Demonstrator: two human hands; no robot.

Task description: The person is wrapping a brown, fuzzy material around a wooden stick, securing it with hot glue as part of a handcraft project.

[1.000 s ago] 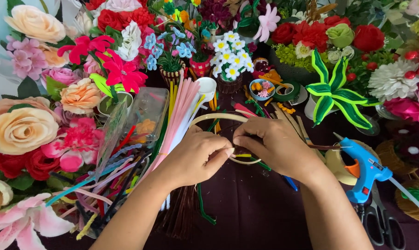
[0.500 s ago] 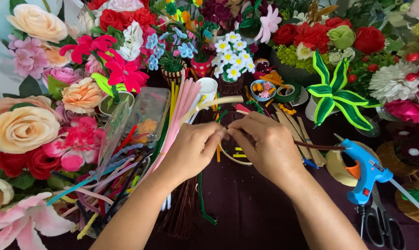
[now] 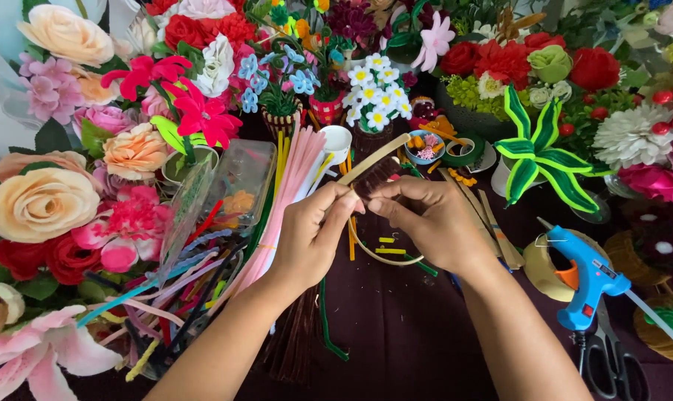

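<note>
Strip (image 3: 374,160), tan, thin and flat, pinched between both hands over the dark table (image 3: 396,334), frame centre. Left hand (image 3: 310,234) closed on it, thumb and forefinger clamping the lower end near 7 o'clock. Right hand (image 3: 426,223) closed too, fingertips meeting the left's at the same spot; what sits between the fingertips looks dark brown and fuzzy, detail too small to tell.

Handling, as a judgement: light, bends easily along its length, springy rather than limp. It curves down into a loop (image 3: 385,256) below the hands, so it holds an arc without kinking. Probably creases if folded hard. Surface looks smooth, so a flat pinch across the width is the safe grip, close to the working point; holding far out lets the free end whip.

Orientation: free end points to about 2 o'clock, toward the white daisies (image 3: 374,89). Long axis runs 7 to 2, rising off the table at the far end.

Around it: pipe cleaners (image 3: 292,186) fan at 10 o'clock, white cup (image 3: 336,141) just beside the strip at 11, blue glue gun (image 3: 585,275) well apart at 3, scissors (image 3: 611,356) below it.
</note>
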